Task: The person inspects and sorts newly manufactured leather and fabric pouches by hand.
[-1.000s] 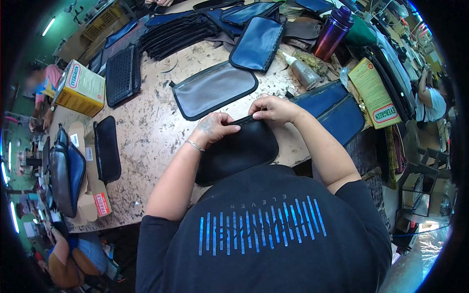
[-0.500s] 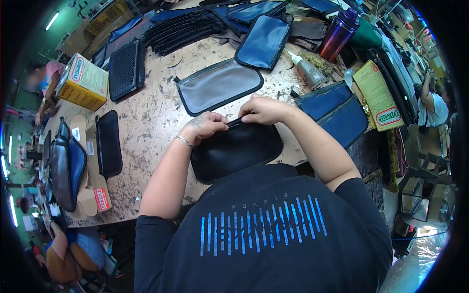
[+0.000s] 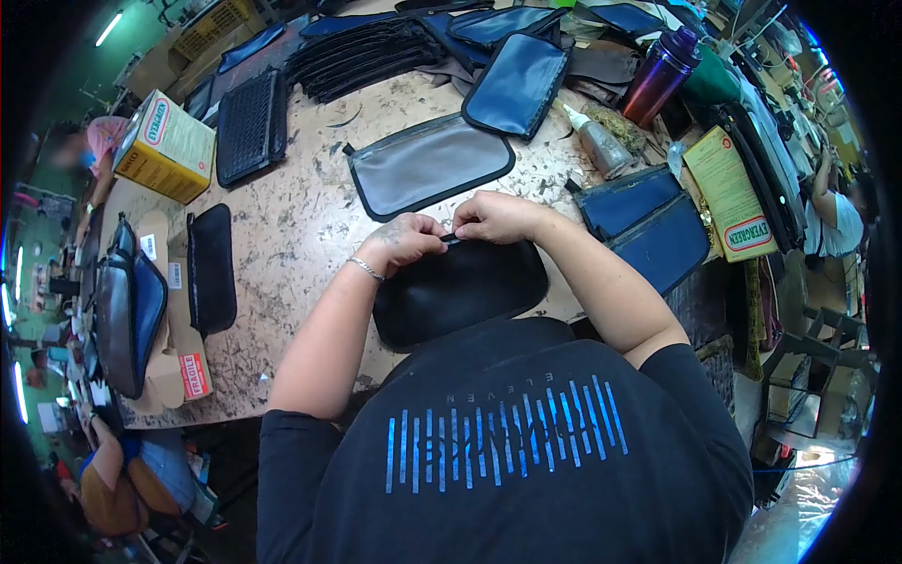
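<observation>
My left hand [image 3: 406, 240] and right hand [image 3: 496, 216] are both closed in a pinch on the top edge of a black pouch [image 3: 460, 291], fingertips meeting at its middle where a small dark tab, perhaps a zipper pull, sits between them; I cannot make it out clearly. The pouch lies at the near edge of the desk [image 3: 291, 235], partly overhanging toward my body, its lower part hidden behind my dark shirt [image 3: 507, 451], which reads "ELEVEN" upside down above blue bars. A thin bracelet [image 3: 367, 269] rings my left wrist. Just beyond my hands lies a grey flat pouch with dark binding [image 3: 427, 164], and further back a blue pouch [image 3: 517, 85] and a fanned stack of dark pieces [image 3: 362, 56]. To the right of my hands lie two blue panels [image 3: 648, 226], a squeeze bottle [image 3: 594, 141] on its side, and a purple flask [image 3: 660, 77]. At the right edge a yellow box [image 3: 730, 193] reads "EVERGREEN". At the far left corner a second yellow box [image 3: 167, 146] carries red lettering too small for me to read. Along the left edge lies another black pouch [image 3: 210, 268], a cardboard carton [image 3: 183, 362] labelled "FRAGILE", and a blue-black bag [image 3: 127, 315]. Other people at the margins are cut off by the lens rim.
</observation>
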### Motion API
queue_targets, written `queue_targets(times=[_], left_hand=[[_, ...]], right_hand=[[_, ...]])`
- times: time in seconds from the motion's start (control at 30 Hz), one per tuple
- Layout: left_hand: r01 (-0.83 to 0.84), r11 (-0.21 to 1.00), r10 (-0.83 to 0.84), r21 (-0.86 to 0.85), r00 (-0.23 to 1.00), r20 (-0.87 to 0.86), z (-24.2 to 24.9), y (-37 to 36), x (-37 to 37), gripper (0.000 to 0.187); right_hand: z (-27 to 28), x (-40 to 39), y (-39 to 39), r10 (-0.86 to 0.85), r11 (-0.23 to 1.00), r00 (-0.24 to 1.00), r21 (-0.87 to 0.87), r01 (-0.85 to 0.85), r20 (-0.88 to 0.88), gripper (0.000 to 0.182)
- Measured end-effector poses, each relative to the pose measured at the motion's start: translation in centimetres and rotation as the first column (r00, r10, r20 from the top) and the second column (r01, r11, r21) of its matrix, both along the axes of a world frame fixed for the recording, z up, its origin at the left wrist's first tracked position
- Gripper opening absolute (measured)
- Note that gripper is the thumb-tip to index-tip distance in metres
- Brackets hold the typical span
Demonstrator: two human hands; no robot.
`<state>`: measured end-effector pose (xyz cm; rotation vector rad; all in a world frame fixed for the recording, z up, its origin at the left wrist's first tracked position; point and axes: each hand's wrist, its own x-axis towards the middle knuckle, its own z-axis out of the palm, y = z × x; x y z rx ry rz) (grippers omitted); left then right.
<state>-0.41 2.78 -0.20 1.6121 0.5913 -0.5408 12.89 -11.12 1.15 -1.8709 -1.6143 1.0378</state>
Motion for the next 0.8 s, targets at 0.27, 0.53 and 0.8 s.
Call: queue_targets(times=[0.27,0.53,0.8], left_hand=[[0.022,0.996,-0.03,0.088,0.996,0.09,0.0,-0.5,0.0,0.013],[0.001,0.998,-0.008,0.062,0.994,0.113,-0.8,-0.3,-0.2,0.016],[-0.093,0.99,0.084,0.105,0.992,0.092,0.2,-1.3,-0.5,0.008]], right_hand=[[0.5,-1.1,-0.5,-0.07,0.997,0.974,0.0,0.072,0.216,0.019],[-0.1,-1.5,-0.7,-0.081,0.997,0.96,0.003,0.083,0.267,0.02],[-0.3,-1.5,-1.0,-0.082,0.996,0.962,0.055,0.07,0.26,0.02]])
